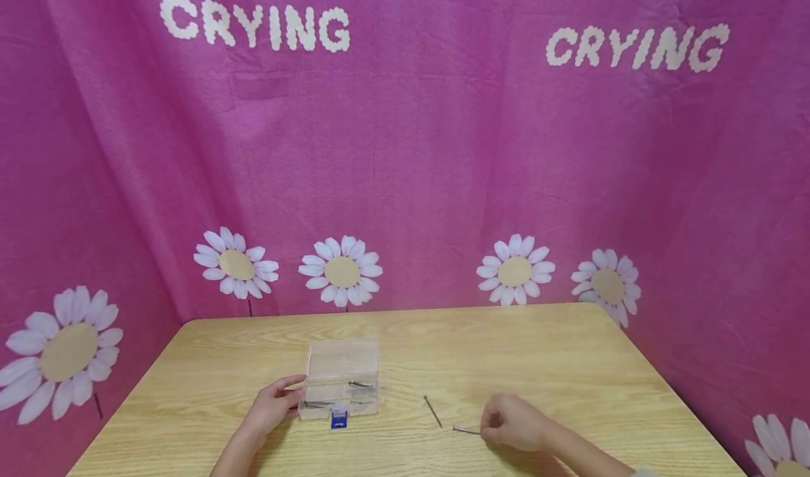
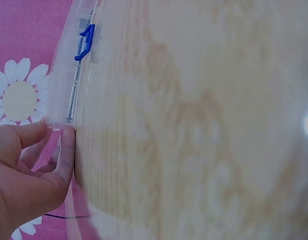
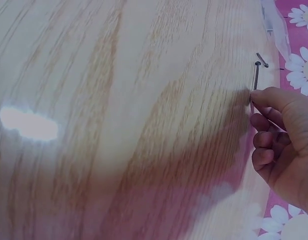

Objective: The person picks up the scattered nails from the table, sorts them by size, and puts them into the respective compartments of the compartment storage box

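Observation:
A clear plastic compartment box [image 1: 342, 361] with a blue latch [image 1: 339, 418] sits left of the table's middle, its lid raised at the back. Several metal nails [image 1: 361, 385] lie inside. My left hand [image 1: 272, 408] rests against the box's left side; in the left wrist view the thumb and a finger touch its end wall. On the right, my right hand [image 1: 514, 423] pinches a nail [image 1: 467, 430] by one end between thumb and forefinger, its head pointing left. Another nail [image 1: 433, 411] lies loose on the wood between the box and this hand.
The wood-grain table [image 1: 481, 350] has a rounded far right corner. A pink curtain [image 1: 430, 167] with white daisies and lettering hangs behind the table and along both sides.

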The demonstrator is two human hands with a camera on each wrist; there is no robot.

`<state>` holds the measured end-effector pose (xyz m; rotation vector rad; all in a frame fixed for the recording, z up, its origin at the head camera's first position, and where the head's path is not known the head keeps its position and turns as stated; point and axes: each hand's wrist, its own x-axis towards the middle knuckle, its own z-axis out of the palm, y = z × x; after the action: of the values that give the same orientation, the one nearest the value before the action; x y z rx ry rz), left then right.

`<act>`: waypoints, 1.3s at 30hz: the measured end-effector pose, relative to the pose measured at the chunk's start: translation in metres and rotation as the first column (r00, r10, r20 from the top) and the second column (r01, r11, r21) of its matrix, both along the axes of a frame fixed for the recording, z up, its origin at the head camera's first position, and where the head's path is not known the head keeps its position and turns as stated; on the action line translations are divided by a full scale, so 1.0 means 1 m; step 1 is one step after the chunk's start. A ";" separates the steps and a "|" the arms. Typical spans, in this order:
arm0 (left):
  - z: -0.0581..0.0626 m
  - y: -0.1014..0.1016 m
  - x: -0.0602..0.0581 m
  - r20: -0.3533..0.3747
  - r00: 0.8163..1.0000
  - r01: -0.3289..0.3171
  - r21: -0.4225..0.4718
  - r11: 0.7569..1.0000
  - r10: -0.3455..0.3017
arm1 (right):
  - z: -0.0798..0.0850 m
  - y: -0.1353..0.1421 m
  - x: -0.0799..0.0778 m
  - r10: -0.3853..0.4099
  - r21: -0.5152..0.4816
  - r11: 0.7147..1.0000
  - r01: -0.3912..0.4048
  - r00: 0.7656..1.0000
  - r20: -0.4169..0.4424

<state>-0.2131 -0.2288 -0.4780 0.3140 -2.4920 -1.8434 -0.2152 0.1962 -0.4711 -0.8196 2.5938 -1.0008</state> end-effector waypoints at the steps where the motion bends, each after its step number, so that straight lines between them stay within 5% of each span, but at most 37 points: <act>1: 0.000 0.000 0.000 0.000 1.000 0.001 -0.001 1.000 -0.001 | 0.000 0.000 0.000 -0.003 0.000 1.000 0.003 1.000 -0.002; 39: 0.002 0.000 0.000 0.017 1.000 -0.003 -0.012 1.000 0.004 | 0.024 -0.053 -0.015 0.003 -0.032 0.999 -0.008 0.990 -0.139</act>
<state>-0.2127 -0.2293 -0.4756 0.3348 -2.5109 -1.8316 -0.2300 0.1430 -0.4473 -0.9359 2.6953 -1.0215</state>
